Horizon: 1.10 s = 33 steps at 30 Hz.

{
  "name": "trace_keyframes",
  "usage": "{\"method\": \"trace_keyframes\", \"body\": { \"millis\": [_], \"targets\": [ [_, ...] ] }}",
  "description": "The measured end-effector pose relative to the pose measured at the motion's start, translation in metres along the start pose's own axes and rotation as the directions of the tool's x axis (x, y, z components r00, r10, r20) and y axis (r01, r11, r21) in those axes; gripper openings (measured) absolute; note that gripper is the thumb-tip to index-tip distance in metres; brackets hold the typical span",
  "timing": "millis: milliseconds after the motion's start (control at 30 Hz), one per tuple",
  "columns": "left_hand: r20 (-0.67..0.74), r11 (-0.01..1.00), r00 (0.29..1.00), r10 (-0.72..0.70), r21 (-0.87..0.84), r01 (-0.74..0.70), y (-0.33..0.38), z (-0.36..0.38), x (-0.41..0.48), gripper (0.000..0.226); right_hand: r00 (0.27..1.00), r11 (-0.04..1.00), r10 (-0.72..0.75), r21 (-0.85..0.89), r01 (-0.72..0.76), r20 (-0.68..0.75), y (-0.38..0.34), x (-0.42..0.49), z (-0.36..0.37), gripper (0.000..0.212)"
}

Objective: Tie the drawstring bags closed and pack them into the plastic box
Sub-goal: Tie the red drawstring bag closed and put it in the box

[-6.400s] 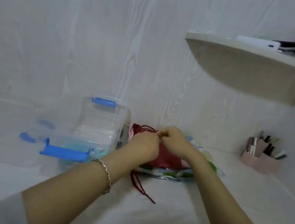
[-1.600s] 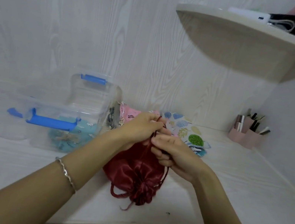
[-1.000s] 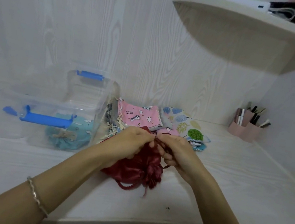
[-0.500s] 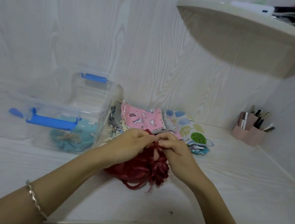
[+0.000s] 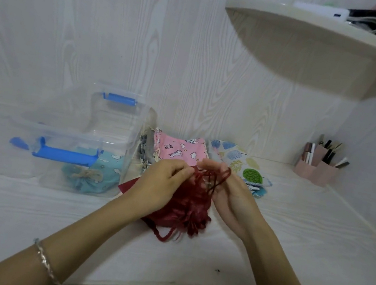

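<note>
**Head view: two hands at the cord of a red bag beside the plastic box**

A clear plastic box (image 5: 131, 133) with blue latches (image 5: 65, 154) stands open on a pale wood-grain desk (image 5: 289, 246). Inside it, against its front wall, lies a teal bag (image 5: 91, 176) with its neck gathered and tied.

Just to the right of the box, a dark red satin bag (image 5: 186, 206) rests on the desk with its gathered neck turned toward the viewer. The left hand (image 5: 162, 185), with a silver bracelet (image 5: 47, 265) on its wrist, has its fingers curled and pinches the red cord (image 5: 211, 176) above the bag. The right hand (image 5: 230, 194), close beside it, holds the same cord looped round its raised fingers (image 5: 224, 169).

Behind the hands, also to the right of the box, lie a grey bag (image 5: 144, 150), a pink unicorn bag (image 5: 180, 150) and a leaf-print bag (image 5: 240, 163). Far to the right of the box sits a pink holder (image 5: 317, 169) of small items.
</note>
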<state>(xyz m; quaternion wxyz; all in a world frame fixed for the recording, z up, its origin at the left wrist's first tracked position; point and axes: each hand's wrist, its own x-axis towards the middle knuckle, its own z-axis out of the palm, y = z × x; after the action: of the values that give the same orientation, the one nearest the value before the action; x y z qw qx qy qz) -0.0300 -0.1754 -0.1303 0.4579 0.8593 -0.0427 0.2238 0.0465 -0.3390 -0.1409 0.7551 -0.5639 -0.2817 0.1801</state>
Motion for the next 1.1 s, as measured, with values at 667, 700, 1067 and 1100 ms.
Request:
{"method": "trace_keyframes", "body": {
  "millis": [667, 700, 1067, 1100],
  "targets": [
    [0.220, 0.724, 0.929, -0.298, -0.582, 0.370, 0.005, 0.008, -0.011, 0.037, 0.960, 0.948, 0.226, -0.189, -0.256, -0.165, 0.000, -0.015, -0.008, 0.039],
    [0.223, 0.803, 0.940, -0.256, -0.492, 0.336, 0.006, 0.008, -0.012, 0.037, 0.973, 0.901, 0.194, -0.369, -0.227, -0.123, -0.003, -0.017, -0.004, 0.033],
    [0.021, 0.851, 0.972, 0.233, 0.480, -0.215, 0.040, -0.009, 0.015, 0.027, 0.926, 0.657, 0.340, -0.746, -0.110, 0.163, -0.014, -0.026, 0.018, 0.031],
    [0.019, 0.841, 0.968, 0.251, 0.491, -0.228, 0.041, -0.007, 0.018, 0.025, 0.933, 0.660, 0.322, -0.745, -0.099, 0.161, -0.011, -0.026, 0.020, 0.039]
  ]
}}
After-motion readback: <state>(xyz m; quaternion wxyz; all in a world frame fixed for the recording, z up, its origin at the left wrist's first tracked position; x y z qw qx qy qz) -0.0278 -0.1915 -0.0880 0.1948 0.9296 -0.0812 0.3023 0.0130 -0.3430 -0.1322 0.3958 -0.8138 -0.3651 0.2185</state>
